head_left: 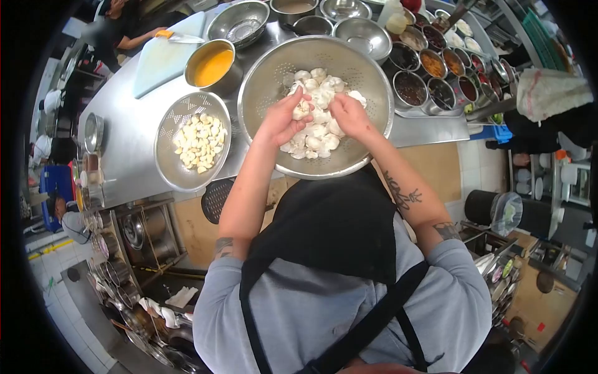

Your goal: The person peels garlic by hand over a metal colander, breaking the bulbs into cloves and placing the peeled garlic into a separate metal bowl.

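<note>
In front of me a large perforated steel colander (252, 109) holds a heap of garlic bulbs and papery skins (319, 132). My left hand (283, 119) is over its left side, thumb and fingers closed around a garlic bulb (301, 111). To the right of it, my right hand (350, 116) is above the heap with its fingers curled together; whatever they may pinch is hidden. A smaller colander (167, 165) stands at the left, with peeled garlic cloves (200, 142) lying in it.
Behind the small colander is a steel pot of orange liquid (213, 67). Beyond lie a pale cutting board (163, 62) and an orange-handled knife (180, 37). Metal bowls (361, 38) line the back; several sauce containers (410, 89) crowd the right. Another person (124, 34) stands at the far left.
</note>
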{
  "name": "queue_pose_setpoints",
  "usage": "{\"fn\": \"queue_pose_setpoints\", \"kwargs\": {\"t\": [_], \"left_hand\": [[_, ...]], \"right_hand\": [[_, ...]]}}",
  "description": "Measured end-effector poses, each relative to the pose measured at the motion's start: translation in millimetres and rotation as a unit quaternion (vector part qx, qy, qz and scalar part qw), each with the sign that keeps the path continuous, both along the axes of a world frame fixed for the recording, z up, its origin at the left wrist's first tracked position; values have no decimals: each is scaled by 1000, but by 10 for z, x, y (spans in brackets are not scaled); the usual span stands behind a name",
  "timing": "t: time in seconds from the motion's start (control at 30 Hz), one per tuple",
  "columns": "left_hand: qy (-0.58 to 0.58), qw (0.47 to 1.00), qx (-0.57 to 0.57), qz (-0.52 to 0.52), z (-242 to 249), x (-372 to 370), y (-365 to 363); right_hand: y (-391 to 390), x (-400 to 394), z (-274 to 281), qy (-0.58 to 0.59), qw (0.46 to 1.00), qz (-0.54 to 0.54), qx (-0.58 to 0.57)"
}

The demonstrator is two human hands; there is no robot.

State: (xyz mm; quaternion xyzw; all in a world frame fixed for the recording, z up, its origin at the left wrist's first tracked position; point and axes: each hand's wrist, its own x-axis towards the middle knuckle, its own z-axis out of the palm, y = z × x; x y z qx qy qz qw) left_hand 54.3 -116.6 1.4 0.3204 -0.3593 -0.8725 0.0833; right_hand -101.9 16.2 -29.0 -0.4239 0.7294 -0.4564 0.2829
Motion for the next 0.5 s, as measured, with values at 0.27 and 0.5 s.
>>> {"fn": "queue_pose_setpoints", "kwargs": {"t": [0.27, 0.5], "left_hand": [[34, 999, 14, 4, -91, 5, 21], [155, 979, 87, 97, -69, -217, 365]], "right_hand": [[-92, 183, 114, -117, 993, -7, 0], [-295, 316, 108, -256, 966, -6, -37]]}}
